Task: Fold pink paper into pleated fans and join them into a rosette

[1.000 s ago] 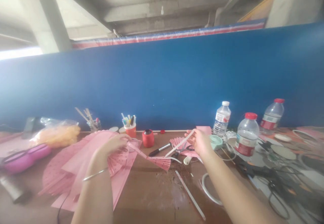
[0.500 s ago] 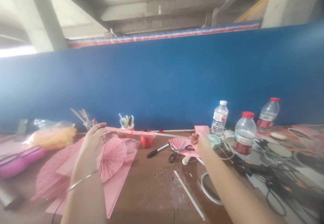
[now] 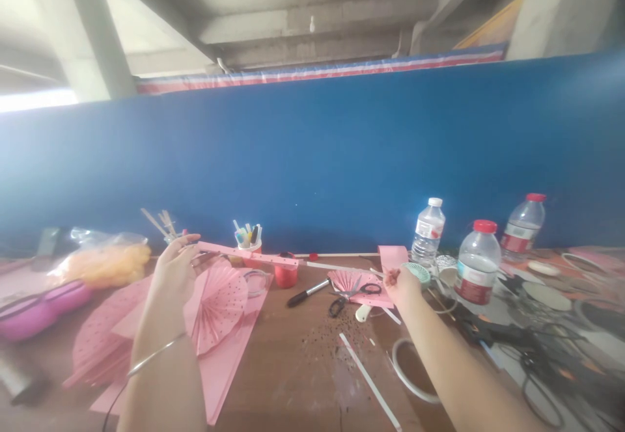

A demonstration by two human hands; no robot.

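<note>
My left hand (image 3: 176, 264) pinches the end of a folded pink dotted paper strip (image 3: 247, 255) held level above the table. A white strip (image 3: 336, 268) runs on from its far end to my right hand (image 3: 401, 283), which is closed on that end. A pleated pink paper fan (image 3: 219, 302) hangs open below my left hand, over pink paper sheets (image 3: 117, 334). A bangle (image 3: 156, 352) sits on my left wrist.
A red cup of pens (image 3: 249, 242), a red tape roll (image 3: 286, 274), a black marker (image 3: 308, 291), scissors (image 3: 349, 297), a small teal fan (image 3: 415, 272) and three water bottles (image 3: 476, 264) stand along the back. Cables and tools (image 3: 537, 354) crowd the right. A white stick (image 3: 368, 380) lies on the brown table (image 3: 293, 380).
A second ago my left hand lay on the pink fan and my right held a white strip up. My hands have since drawn apart, stretching the strips level between them.
</note>
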